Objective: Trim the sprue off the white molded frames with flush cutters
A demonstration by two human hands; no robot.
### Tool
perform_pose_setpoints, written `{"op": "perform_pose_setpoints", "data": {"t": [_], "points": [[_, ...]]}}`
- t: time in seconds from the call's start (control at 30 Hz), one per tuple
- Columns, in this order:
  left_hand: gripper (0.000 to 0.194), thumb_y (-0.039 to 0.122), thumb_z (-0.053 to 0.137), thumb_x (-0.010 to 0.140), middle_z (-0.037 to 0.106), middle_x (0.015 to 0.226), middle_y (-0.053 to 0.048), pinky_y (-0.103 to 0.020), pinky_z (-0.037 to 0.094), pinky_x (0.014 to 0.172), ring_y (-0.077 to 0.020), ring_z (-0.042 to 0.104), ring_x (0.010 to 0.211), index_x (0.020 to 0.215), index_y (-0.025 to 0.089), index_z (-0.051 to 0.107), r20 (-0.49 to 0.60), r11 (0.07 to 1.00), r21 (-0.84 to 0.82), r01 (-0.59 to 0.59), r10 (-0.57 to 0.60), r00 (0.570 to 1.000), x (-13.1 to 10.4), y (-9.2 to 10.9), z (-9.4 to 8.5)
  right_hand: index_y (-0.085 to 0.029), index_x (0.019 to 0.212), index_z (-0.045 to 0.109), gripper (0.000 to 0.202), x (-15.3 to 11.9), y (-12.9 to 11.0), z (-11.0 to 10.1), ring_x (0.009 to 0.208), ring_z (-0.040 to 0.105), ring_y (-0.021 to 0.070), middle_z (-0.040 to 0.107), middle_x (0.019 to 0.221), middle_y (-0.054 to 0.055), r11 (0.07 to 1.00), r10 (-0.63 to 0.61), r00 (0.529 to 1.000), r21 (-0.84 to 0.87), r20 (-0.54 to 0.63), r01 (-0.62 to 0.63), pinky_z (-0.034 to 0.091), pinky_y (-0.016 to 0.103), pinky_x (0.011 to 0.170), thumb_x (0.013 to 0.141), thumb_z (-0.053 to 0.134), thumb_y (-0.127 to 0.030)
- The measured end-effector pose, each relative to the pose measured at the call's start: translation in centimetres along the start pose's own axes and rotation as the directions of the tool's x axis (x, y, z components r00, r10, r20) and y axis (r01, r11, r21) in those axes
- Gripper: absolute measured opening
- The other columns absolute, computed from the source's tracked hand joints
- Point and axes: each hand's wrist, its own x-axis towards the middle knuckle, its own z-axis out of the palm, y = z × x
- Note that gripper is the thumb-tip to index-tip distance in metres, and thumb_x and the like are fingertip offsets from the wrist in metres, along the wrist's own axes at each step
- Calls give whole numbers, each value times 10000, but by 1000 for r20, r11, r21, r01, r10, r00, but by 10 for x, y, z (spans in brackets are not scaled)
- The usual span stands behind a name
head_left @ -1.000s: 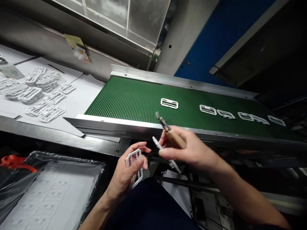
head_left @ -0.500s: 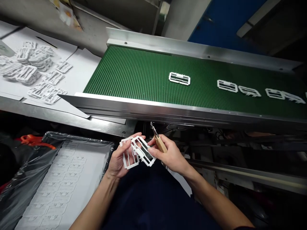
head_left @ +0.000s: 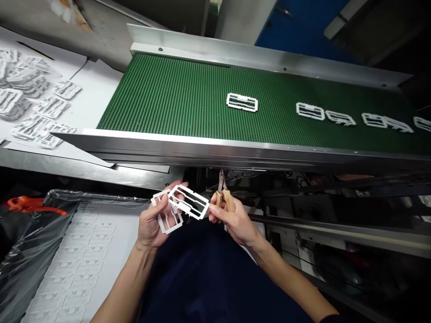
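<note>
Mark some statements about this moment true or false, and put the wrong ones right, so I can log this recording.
1. The left hand holds a frame. True.
2. The right hand holds pliers. True.
3. The pliers' tips are biting into that frame. False: the tips stand clear of it.
4. Several frames lie on the belt. True.
5. The belt is blue. False: it is green.
6. Every frame is in the hands or on the belt. False: a heap lies left of the belt.
</note>
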Motion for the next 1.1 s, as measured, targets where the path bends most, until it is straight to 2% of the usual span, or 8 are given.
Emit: {"op": "perform_pose_setpoints", "data": {"t": [0.33, 0.4, 0.5, 0.6, 0.67, 0.87, 0.97, 1.1], "points": [[338, 133, 641, 745, 592, 1196, -94, -217, 539, 708, -149, 606, 825, 1080, 157, 615, -9, 992, 105, -76, 77, 997, -11, 2, 2, -188, 854, 489, 158, 6, -11, 5, 654, 496, 109, 501, 753, -20, 946, -183, 979, -287, -94, 149, 421, 238, 624, 801, 621, -257], [210, 193, 646, 750, 652, 978, -65, -232, 538, 651, -152, 606, 742, 958, 166, 633, 22, 994, 110, 3, -6, 1000, -12, 6, 0, -187, 854, 496, 132, 8, -24, -4, 652, 476, 106, 501, 755, -20, 902, -177, 984, -397, 17, 169, 409, 228, 605, 799, 608, -229], [107, 260, 607, 802, 579, 656, -16, -196, 473, 504, -116, 548, 556, 833, 159, 611, 116, 956, 238, 170, -201, 973, -10, 9, 6, -180, 860, 514, 113, 15, -45, -17, 659, 468, 106, 509, 772, -15, 835, -74, 956, -507, 284, 215, 402, 221, 597, 796, 602, -211], [113, 265, 624, 809, 573, 637, -12, -187, 438, 500, -104, 534, 536, 826, 156, 601, 141, 848, 446, 288, -384, 913, -7, 9, 18, -176, 873, 528, 118, 24, -58, -22, 653, 465, 106, 518, 791, -10, 794, 55, 881, -555, 470, 247, 399, 220, 584, 802, 601, -236], [134, 261, 671, 777, 587, 649, -16, -186, 429, 515, -103, 533, 553, 818, 151, 607, 121, 786, 544, 294, -420, 899, -6, 8, 25, -177, 872, 529, 117, 29, -59, -20, 646, 460, 103, 518, 788, -14, 782, 69, 874, -570, 482, 252, 394, 217, 576, 803, 600, -240], [149, 279, 686, 753, 589, 603, 7, -184, 410, 485, -93, 509, 508, 773, 159, 599, -75, 820, 553, 145, -124, 989, -7, 3, 26, -171, 867, 504, 186, 30, -28, -14, 684, 503, 117, 514, 778, -10, 903, -112, 973, -387, 201, 184, 432, 242, 635, 786, 628, -285], [175, 273, 720, 717, 621, 638, 0, -184, 430, 511, -93, 532, 528, 780, 152, 610, -165, 833, 546, 93, -2, 986, -7, -1, 24, -167, 847, 505, 243, 29, -13, -11, 634, 479, 98, 485, 738, -26, 959, -66, 987, -265, 149, 104, 426, 226, 599, 751, 674, -312], [230, 293, 747, 684, 644, 668, -5, -192, 451, 538, -103, 555, 549, 825, 152, 632, -200, 810, 581, 81, 45, 979, -3, -1, 23, -164, 832, 511, 290, 31, -5, -9, 618, 470, 91, 492, 723, -31, 972, -52, 992, -222, 112, 76, 409, 212, 575, 710, 713, -333]]}}
